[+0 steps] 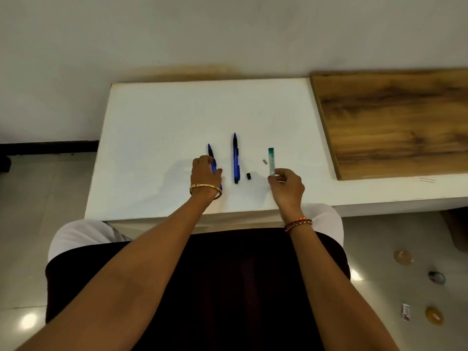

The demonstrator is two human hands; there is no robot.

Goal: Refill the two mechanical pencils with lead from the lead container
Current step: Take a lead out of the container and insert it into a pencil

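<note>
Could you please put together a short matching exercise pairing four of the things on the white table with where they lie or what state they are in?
Things:
1. left pencil
2. middle pencil
3. lead container
4. black cap

States:
A. pinched at its near end by the right hand
B. lies loose on the table, just right of the middle pencil's near end
C. lies alone, no hand on it
D. partly under the left hand, whose fingers curl on it

Pairs: 1-D, 2-C, 3-A, 4-B
</note>
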